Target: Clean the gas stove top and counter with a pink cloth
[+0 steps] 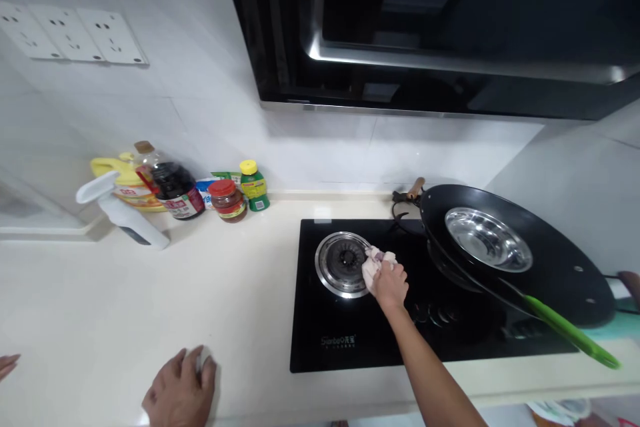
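My right hand is closed around a bunched pale cloth. It presses the cloth against the right side of the round metal burner on the black glass gas hob. Over on the pale countertop, my left hand rests palm down near the front edge, fingers loosely bent and slightly apart, holding nothing.
Right of the cloth, a black wok holds a steel bowl and a green-handled utensil. A spray bottle, soy sauce bottle and red-lidded jar stand left. Another person's fingers show at the left edge.
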